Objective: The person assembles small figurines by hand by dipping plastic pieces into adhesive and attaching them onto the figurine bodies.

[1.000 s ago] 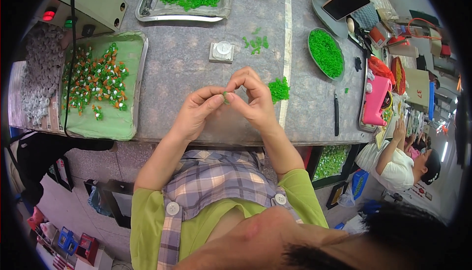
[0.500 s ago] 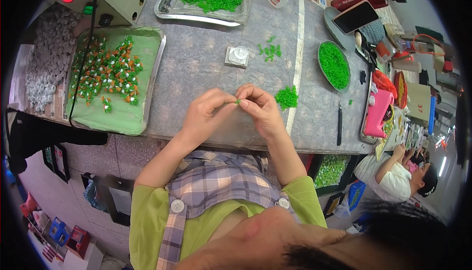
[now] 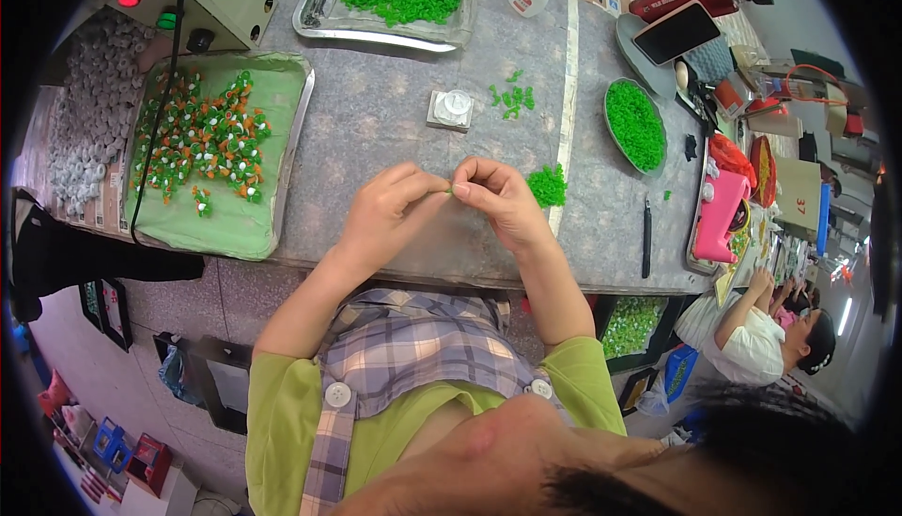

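Observation:
Over the near part of the grey table [image 3: 376, 112], my left hand [image 3: 383, 211] and my right hand [image 3: 505, 204] meet at the fingertips. Both are closed in a pinch around a tiny green plastic piece [image 3: 450, 191], mostly covered by the fingers. Close beside my right hand is a small heap of bright green pieces [image 3: 547, 185]. Farther off lie several scattered green pieces [image 3: 512, 98]. Left of those stands a small square block with a round white top [image 3: 452, 108].
At left, a green-lined tray [image 3: 298, 131] holds many small green, orange and white pieces. Beyond is a metal tray [image 3: 376, 41] of green pieces; at right, an oval dish [image 3: 611, 135] of them. A black pen-like tool [image 3: 646, 239] lies nearer. A person in white [image 3: 752, 342] sits farther right.
My fingertips have drawn closer together, and less of the green piece shows between them. My right hand has turned slightly; the things on the table look the same.

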Action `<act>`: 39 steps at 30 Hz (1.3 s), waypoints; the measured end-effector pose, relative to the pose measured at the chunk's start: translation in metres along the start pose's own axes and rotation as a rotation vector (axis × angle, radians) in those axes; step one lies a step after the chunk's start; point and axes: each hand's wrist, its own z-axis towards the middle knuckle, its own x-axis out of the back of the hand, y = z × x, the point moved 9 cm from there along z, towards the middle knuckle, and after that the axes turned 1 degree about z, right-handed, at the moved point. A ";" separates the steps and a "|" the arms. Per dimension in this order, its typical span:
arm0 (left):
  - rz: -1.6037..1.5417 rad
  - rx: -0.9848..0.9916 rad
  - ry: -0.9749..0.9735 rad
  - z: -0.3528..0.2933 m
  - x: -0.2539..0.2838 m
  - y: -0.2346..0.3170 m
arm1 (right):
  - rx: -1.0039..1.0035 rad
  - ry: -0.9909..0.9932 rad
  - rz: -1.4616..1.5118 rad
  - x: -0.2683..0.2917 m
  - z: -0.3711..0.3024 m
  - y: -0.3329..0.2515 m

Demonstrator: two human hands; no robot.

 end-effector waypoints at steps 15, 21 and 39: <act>-0.295 0.163 -0.069 0.003 0.000 -0.014 | 0.644 0.130 -0.898 -0.022 -0.015 -0.069; -0.431 0.288 -0.201 0.000 -0.012 -0.024 | 0.588 0.081 -0.812 -0.019 -0.014 -0.063; -0.686 0.378 0.003 -0.001 -0.004 -0.037 | 0.135 0.191 0.016 0.038 0.031 -0.031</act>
